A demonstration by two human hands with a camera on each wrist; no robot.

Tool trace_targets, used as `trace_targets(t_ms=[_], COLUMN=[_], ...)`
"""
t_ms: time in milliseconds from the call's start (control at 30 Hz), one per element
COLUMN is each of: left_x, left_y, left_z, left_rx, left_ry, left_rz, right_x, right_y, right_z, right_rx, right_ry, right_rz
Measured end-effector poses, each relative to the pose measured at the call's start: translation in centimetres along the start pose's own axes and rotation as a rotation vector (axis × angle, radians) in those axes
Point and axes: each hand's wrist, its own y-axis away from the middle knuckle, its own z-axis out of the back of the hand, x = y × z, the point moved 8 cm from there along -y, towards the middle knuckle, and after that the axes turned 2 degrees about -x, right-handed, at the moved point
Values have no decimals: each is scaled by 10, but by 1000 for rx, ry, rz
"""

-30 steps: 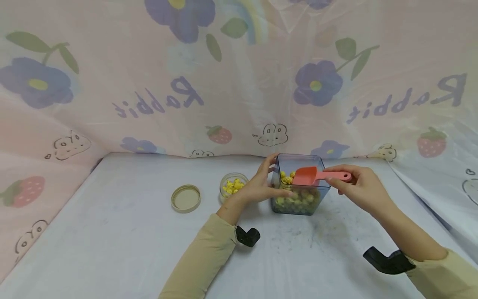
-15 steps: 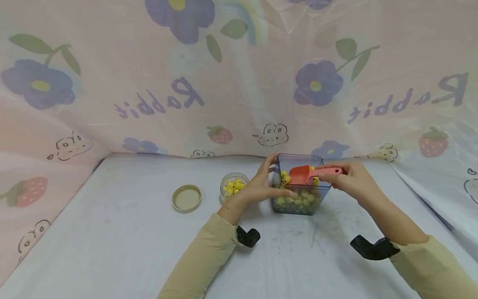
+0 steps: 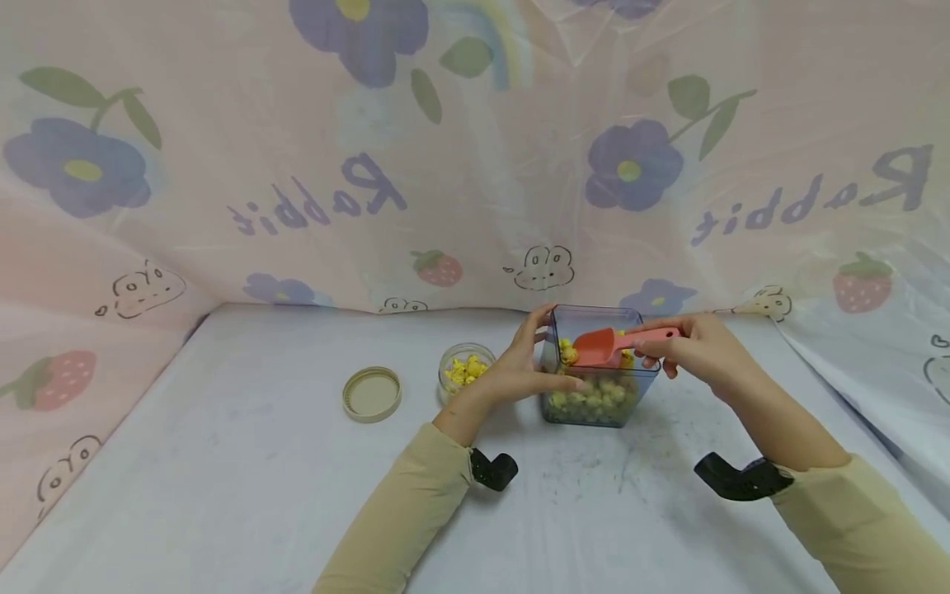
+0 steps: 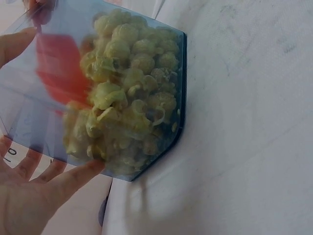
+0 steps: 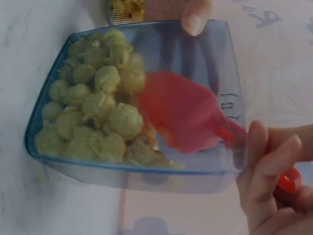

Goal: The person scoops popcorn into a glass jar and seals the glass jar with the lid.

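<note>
A clear bluish plastic container [image 3: 637,386], about half filled with popcorn [image 5: 93,98], stands on the table. My left hand [image 3: 514,375] grips its left side, thumb across the front wall and fingers round the far side. Between thumb and fingers, my right hand [image 3: 701,351] pinches the handle of a red scoop [image 3: 594,348] at the container's right rim. Inside the walls, the scoop's blade leans with its front edge at the popcorn, as the right wrist view [image 5: 181,110] shows too. In the left wrist view the blade shows blurred through the plastic.
Just left of the container, partly behind my left wrist, is a round glass jar [image 3: 466,346] with yellow popcorn in it. Farther left lies a round beige lid [image 3: 371,395]. A patterned cloth [image 3: 475,165] hangs behind the table.
The right hand has moved left and brought the scoop deeper into the container, against the popcorn. Over the last half second it has barely shifted. The left hand stays on the container.
</note>
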Motion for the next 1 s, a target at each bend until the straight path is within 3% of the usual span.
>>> trace_targets(t_ms=[433,733,1000], left_x=[-1,-1,0], left_y=[0,0,0], left_z=[1,0,0], left_rx=[0,-4,-3], left_ry=[-12,-1,-3], left_rz=[2,-1,2], right_x=[10,-3,-18], right_y=[-3,-3,-1], right_z=[-15,-10,-4], right_rx=[71,131,155], right_ry=[-27,-194,-393], right_rz=[30,47,-3])
